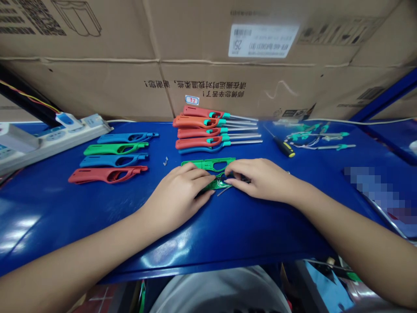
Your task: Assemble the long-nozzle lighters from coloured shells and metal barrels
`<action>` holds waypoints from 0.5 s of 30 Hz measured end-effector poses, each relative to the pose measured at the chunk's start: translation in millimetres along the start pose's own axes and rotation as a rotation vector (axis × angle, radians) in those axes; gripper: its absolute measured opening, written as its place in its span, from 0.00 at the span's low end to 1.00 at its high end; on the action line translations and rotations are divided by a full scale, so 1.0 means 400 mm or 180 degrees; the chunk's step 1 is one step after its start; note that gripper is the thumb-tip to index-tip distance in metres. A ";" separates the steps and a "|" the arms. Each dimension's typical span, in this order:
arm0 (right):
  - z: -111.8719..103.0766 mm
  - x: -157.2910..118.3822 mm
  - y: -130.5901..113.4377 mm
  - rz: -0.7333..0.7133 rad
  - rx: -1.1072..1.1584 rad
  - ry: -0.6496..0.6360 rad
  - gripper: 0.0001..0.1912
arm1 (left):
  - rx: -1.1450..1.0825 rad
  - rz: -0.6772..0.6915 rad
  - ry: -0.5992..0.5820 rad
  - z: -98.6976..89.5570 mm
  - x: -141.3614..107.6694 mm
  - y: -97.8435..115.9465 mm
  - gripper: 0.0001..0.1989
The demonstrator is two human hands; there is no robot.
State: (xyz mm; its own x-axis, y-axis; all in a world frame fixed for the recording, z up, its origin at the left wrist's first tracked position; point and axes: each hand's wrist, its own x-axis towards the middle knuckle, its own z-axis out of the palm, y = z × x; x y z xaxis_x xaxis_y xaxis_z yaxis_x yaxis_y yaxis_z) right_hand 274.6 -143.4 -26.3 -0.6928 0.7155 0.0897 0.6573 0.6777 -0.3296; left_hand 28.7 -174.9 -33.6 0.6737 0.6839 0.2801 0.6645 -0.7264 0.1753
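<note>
A green lighter shell half (pixel 215 184), with thin white wires in it, lies on the blue table in front of me. My left hand (pixel 179 191) holds its left end, fingers bent over the edge. At its right end, the thumb and fingertips of my right hand (pixel 260 179) are pinched together; what is between them is too small and hidden to make out. Just behind lies another green shell half (pixel 208 164), partly covered by my left hand. A thin metal rod (pixel 224 191) rests at the near edge of the front shell.
Several lighters with metal tubes (pixel 198 143) are stacked behind my hands. Coloured lighter shells (pixel 97 174) lie in a row at left, near small screws (pixel 165 161) and a power strip (pixel 55 139). A screwdriver (pixel 284 147) and wired teal parts (pixel 306 134) lie at right. Cardboard boxes (pixel 202 69) stand behind.
</note>
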 end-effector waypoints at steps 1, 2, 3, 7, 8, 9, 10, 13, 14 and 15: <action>0.004 0.000 0.002 0.0005 -0.0047 0.0042 0.09 | -0.0086 0.0000 -0.0009 0.003 0.000 -0.003 0.12; 0.008 0.000 0.003 -0.0011 -0.0084 0.0074 0.09 | -0.0192 -0.0006 -0.0005 0.006 0.001 -0.007 0.12; 0.011 0.000 0.003 -0.0044 -0.0114 0.0093 0.09 | -0.0313 -0.0022 0.0011 0.010 0.001 -0.010 0.12; 0.022 0.001 0.002 -0.0209 -0.0199 0.0105 0.10 | -0.0693 -0.0085 0.0082 0.022 -0.001 -0.015 0.12; 0.024 0.002 0.002 -0.0218 -0.0223 0.0112 0.11 | -0.0727 -0.0089 0.0093 0.023 -0.001 -0.015 0.12; 0.026 0.002 0.002 -0.0222 -0.0247 0.0118 0.11 | -0.0744 -0.0086 0.0107 0.024 -0.001 -0.015 0.12; 0.027 0.002 0.002 -0.0223 -0.0266 0.0133 0.11 | -0.0754 -0.0080 0.0120 0.024 -0.001 -0.014 0.12; 0.028 0.002 0.001 -0.0226 -0.0221 0.0184 0.10 | -0.0764 -0.0077 0.0133 0.023 0.001 -0.013 0.12; 0.027 0.002 0.000 -0.0214 -0.0178 0.0188 0.09 | -0.0768 -0.0080 0.0132 0.023 0.001 -0.012 0.12; 0.026 0.002 -0.001 -0.0195 -0.0138 0.0183 0.08 | -0.0774 -0.0082 0.0130 0.023 0.001 -0.012 0.12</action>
State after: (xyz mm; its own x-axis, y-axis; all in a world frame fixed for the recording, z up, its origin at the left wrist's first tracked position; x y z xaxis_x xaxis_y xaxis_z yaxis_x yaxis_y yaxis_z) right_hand 270.7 -145.0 -36.0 -0.7147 0.6803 0.1625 0.6274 0.7262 -0.2810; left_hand 28.8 -170.4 -43.2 0.6407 0.7026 0.3096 0.5806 -0.7072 0.4035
